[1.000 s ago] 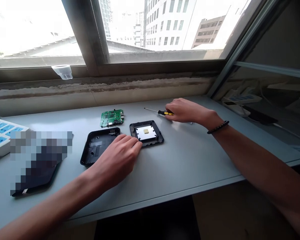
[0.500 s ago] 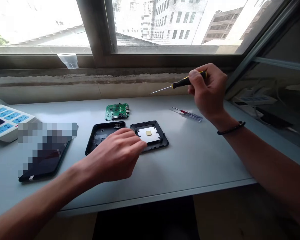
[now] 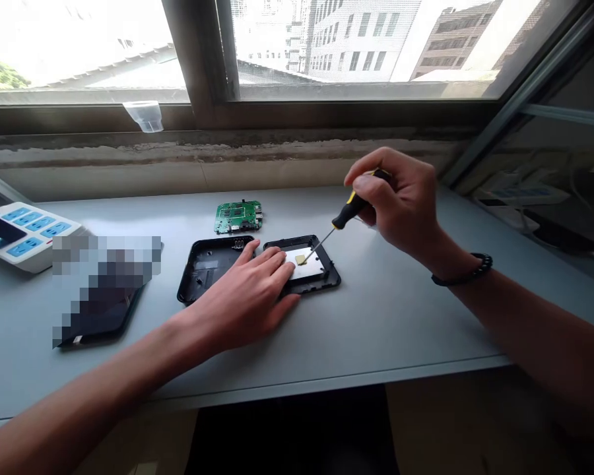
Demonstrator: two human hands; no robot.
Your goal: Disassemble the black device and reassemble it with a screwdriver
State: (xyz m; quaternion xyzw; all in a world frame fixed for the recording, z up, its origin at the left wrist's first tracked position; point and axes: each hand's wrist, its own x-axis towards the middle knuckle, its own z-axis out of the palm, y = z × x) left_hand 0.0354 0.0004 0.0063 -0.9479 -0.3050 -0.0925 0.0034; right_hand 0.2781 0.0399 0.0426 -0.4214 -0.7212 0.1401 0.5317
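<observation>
My right hand [image 3: 396, 204] grips a black-and-yellow precision screwdriver [image 3: 349, 208], with its thin shaft slanting down to a small gold-coloured square pad [image 3: 301, 259]. The tip is at the pad's edge. The pad sits on a white plate [image 3: 309, 267] inside a black plastic frame [image 3: 324, 284]. My left hand [image 3: 245, 290] lies flat on that frame, fingers spread, covering its left side. The hand also hides part of an open black plastic case half [image 3: 205, 274] beside the frame. A green circuit board [image 3: 238, 216] lies behind them.
A white power strip [image 3: 24, 237] stands at the far left of the grey table [image 3: 400, 323], next to a dark phone [image 3: 99, 316] that is partly pixelated. A window sill and window run along the back, with a clear plastic cup [image 3: 142, 116] on the frame.
My right hand has come down from the air, bringing the screwdriver tip onto the gold pad. My left hand has settled flat on the black frame. The view has shifted slightly.
</observation>
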